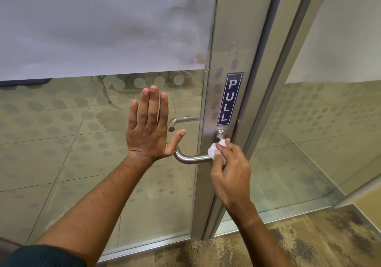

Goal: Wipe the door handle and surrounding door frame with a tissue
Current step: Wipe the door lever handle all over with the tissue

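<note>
Wiping near the hinge end: right hand point(231, 170) pinches the tissue point(215, 150) against the door handle point(192, 159), whose bar runs leftward from it (frame just beyond the fingers); left hand point(149, 126) spread flat on the glass point(82, 143).

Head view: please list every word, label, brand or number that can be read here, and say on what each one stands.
"PULL": white capitals reading downward on a blue sticker, stuck on the metal door frame just above the door handle.
No other text, brand or number is visible.
</note>
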